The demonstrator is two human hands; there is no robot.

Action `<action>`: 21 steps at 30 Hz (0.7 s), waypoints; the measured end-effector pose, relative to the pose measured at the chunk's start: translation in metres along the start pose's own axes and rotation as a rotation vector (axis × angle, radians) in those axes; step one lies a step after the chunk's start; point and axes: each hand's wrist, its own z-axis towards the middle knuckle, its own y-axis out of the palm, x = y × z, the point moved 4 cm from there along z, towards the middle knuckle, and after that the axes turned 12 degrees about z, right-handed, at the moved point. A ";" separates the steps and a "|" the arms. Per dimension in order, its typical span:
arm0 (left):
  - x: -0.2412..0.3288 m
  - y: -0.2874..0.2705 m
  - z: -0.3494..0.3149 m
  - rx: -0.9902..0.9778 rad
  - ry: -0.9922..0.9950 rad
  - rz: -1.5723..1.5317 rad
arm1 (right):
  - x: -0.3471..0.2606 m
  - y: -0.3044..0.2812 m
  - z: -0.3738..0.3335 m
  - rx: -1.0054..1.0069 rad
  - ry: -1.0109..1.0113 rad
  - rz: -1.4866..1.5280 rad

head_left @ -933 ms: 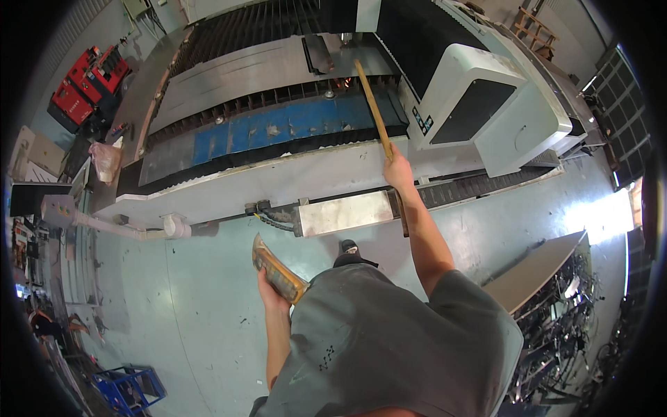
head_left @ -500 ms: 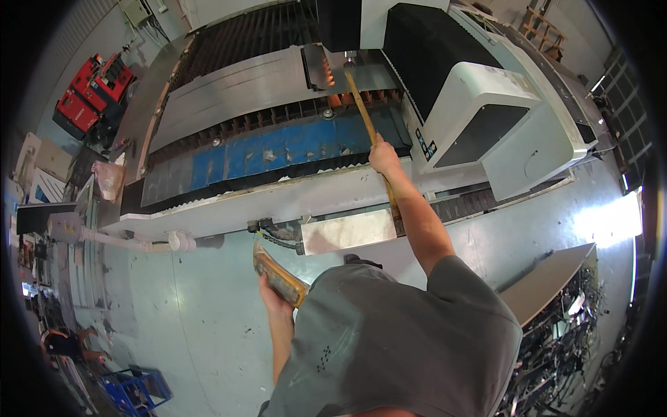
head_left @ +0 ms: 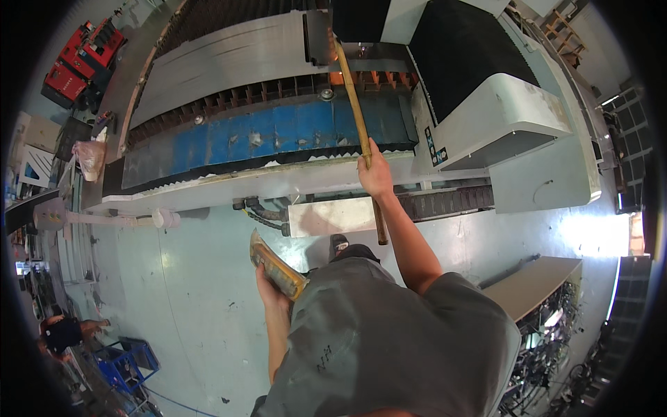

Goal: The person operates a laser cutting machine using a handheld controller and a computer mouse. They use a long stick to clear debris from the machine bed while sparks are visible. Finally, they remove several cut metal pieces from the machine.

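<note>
At ten o'clock stands a red machine [head_left: 78,64], with a blue cart [head_left: 127,363] at eight. Towards eleven, a grey sheet [head_left: 222,61] lies on the slatted bed [head_left: 274,89], and a blue strip [head_left: 257,132] runs along the side nearer you. Between seven and eight, your left grip [head_left: 270,286] is curled round an amber piece [head_left: 280,271], open only to its thickness, held beside your shirt [head_left: 396,333]. Your pole [head_left: 356,108] slants from twelve o'clock down past the centre; whether its far end touches anything cannot be told. Your right grip [head_left: 376,176], between one and two, is closed round it, above its near end. At two sits a white housing [head_left: 528,104]. You seem to be at the one-armed reaching step over the bed; the next move probably calls for a steady wrist and fine control of that far end.
</note>
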 end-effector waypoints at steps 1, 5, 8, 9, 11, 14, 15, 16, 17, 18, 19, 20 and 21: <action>0.002 0.001 0.001 -0.025 -0.008 -0.011 | -0.002 0.001 -0.008 -0.008 -0.028 -0.001; 0.024 -0.002 0.015 -0.058 0.005 0.050 | -0.019 0.014 -0.046 0.021 -0.173 0.126; 0.043 -0.009 0.027 -0.087 0.013 0.089 | -0.039 0.032 -0.080 0.060 -0.290 0.166; 0.051 -0.013 0.029 -0.117 0.036 0.091 | -0.044 0.042 -0.091 0.112 -0.264 0.238; 0.066 -0.028 0.032 -0.136 0.040 0.087 | -0.048 0.073 -0.100 -0.047 -0.059 0.201; 0.094 -0.064 0.030 -0.107 0.019 0.076 | -0.071 0.130 -0.119 -0.178 -0.028 0.248; 0.107 -0.077 0.030 -0.104 0.039 0.076 | -0.083 0.148 -0.127 -0.225 -0.069 0.254; 0.118 -0.089 0.029 -0.099 0.058 0.077 | -0.095 0.166 -0.137 -0.271 -0.107 0.260; 0.129 -0.102 0.028 -0.090 0.084 0.086 | -0.104 0.184 -0.150 -0.363 -0.063 0.289; 0.141 -0.115 0.027 -0.082 0.111 0.092 | -0.115 0.201 -0.163 -0.456 -0.021 0.315; 0.154 -0.125 0.027 -0.099 0.166 0.100 | -0.129 0.217 -0.174 -0.542 -0.042 0.403; 0.166 -0.133 0.029 -0.112 0.214 0.121 | -0.139 0.235 -0.184 -0.605 0.018 0.328; 0.178 -0.138 0.031 -0.147 0.289 0.145 | -0.151 0.252 -0.195 -0.663 0.018 0.316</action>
